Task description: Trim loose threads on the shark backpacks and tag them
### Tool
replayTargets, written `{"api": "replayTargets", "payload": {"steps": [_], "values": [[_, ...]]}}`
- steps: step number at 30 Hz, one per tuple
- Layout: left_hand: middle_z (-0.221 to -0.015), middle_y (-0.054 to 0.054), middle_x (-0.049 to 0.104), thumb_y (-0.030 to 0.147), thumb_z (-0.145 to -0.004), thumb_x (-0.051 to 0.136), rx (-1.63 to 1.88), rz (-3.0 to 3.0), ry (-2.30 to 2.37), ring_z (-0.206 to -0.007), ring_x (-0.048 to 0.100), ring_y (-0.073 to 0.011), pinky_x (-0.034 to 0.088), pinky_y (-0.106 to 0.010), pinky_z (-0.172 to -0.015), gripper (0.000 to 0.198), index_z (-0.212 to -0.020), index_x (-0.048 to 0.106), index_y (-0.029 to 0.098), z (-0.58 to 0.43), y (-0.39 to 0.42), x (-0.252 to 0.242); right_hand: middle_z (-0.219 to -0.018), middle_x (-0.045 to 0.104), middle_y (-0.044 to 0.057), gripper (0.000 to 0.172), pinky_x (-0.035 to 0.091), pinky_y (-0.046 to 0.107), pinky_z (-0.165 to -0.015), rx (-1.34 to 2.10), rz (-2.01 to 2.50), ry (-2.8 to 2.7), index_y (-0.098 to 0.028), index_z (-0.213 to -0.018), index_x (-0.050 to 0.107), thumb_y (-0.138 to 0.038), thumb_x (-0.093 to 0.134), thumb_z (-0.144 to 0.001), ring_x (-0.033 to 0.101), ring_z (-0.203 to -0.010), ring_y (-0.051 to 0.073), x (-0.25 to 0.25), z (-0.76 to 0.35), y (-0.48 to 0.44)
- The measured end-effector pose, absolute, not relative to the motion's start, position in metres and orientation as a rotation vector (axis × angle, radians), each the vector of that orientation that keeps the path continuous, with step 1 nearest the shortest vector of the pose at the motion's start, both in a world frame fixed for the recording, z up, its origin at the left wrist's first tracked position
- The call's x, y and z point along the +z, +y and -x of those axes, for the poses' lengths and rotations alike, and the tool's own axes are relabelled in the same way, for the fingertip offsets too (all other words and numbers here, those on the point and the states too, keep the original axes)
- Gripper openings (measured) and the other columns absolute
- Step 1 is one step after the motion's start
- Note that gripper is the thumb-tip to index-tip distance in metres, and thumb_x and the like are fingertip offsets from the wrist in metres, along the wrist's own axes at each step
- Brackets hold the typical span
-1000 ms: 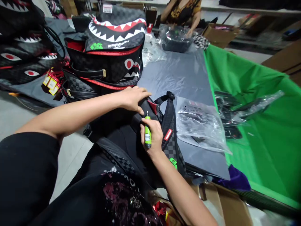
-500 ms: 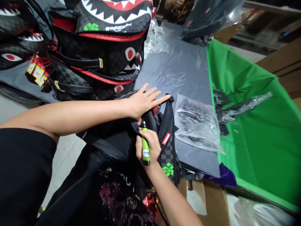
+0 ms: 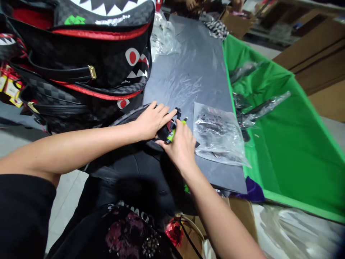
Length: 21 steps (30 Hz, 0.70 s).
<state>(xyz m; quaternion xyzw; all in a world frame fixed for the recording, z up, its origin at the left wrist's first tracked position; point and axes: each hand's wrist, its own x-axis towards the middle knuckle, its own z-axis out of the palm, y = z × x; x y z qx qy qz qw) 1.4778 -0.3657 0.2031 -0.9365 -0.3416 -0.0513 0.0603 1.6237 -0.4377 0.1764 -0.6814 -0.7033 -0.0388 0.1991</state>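
Observation:
A black backpack (image 3: 132, 158) lies at the table's near edge, against the person's lap. My left hand (image 3: 153, 121) rests on its upper edge, fingers stretched out and slightly apart. Just to the right, my right hand (image 3: 181, 144) is closed round a lime-green pen-like tool (image 3: 171, 136), with its thumb at the backpack's edge. The tool's tip points up and away, and its middle is partly covered by the fingers. Between the hands a bit of red lining shows. What lies under my left palm is hidden.
Stacked checkered backpacks (image 3: 99, 61) with shark-mouth prints stand at the upper left. A clear plastic bag (image 3: 219, 135) lies on the grey table (image 3: 185, 75). Right of it is a green fabric-lined bin (image 3: 299, 154) holding plastic-wrapped items. People's hands show at the far top.
My right hand has moved up and right with the green tool, which now lies tilted across the fingers. The backpack's strap and checkered side have turned out of sight. The view has shifted.

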Motion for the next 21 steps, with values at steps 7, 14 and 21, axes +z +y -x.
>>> {"api": "replayTargets", "payload": {"steps": [7, 14, 21], "values": [[-0.157, -0.018, 0.025, 0.044, -0.074, 0.073, -0.015, 2.718, -1.326, -0.138, 0.029, -0.0394, 0.027, -0.054, -0.109, 0.096, -0.152, 0.023, 0.020, -1.473, -0.364, 0.205, -0.123, 0.056, 0.025, 0.073, 0.048, 0.048, -0.081, -0.158, 2.036, -2.020, -0.013, -0.134, 0.042, -0.035, 0.078, -0.073, 0.057, -0.104, 0.036, 0.170, -1.611, -0.428], [-0.159, -0.021, 0.016, 0.047, -0.068, 0.078, 0.054, 2.780, -1.257, -0.138, 0.026, -0.0424, 0.036, -0.053, -0.103, 0.111, -0.154, 0.014, 0.018, -1.469, -0.359, 0.206, -0.122, 0.058, 0.024, 0.068, 0.047, 0.047, -0.080, -0.142, 2.029, -1.975, -0.013, -0.132, 0.043, -0.028, 0.075, -0.074, 0.057, -0.103, 0.037, 0.171, -1.612, -0.432], [-0.158, -0.019, 0.021, 0.037, -0.075, 0.072, 0.058, 2.802, -1.269, -0.138, 0.029, -0.0386, 0.038, -0.051, -0.103, 0.096, -0.154, 0.018, 0.021, -1.470, -0.357, 0.207, -0.123, 0.059, 0.024, 0.064, 0.045, 0.046, -0.080, -0.148, 2.028, -1.972, -0.013, -0.132, 0.047, -0.032, 0.074, -0.077, 0.058, -0.103, 0.036, 0.168, -1.614, -0.425]]}}
